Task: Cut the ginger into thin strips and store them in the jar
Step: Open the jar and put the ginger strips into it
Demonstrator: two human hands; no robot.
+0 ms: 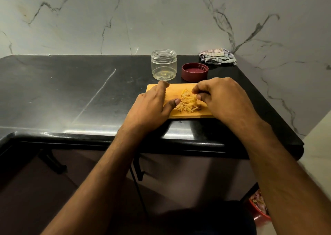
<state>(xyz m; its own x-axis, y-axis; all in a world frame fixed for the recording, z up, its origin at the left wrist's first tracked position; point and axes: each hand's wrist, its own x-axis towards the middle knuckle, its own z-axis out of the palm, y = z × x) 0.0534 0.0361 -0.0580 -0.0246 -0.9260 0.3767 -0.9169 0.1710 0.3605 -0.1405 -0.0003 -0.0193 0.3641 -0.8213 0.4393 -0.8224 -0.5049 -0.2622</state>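
Landmark: rectangular orange wooden cutting board (155, 88) at the front edge of the glossy black stone counter (71, 91). The board's left and right ends are covered by the hands, so its full outline is not visible.

Left hand (152, 107) lies flat over the board's left end, fingers extended and loose, thumb tip touching the left side of the heap; it grips nothing.

Board centre: heap of pale yellow thin ginger strips (187, 103), fibrous, irregular.

Behind the board: clear round plastic jar (163, 64), threaded neck, uncapped, upright; a few pale bits seem to lie on its bottom, hard to confirm through glare. Right of the jar, behind the board: round maroon plastic lid (194, 72), lying inner side up.

Right hand (223, 98) covers the board's right end, fingers curled onto the heap's right side, apparently pinching strips; fingertips partly hidden.

Far behind the board, to the right: crumpled striped cloth (217, 56) against the marble wall.
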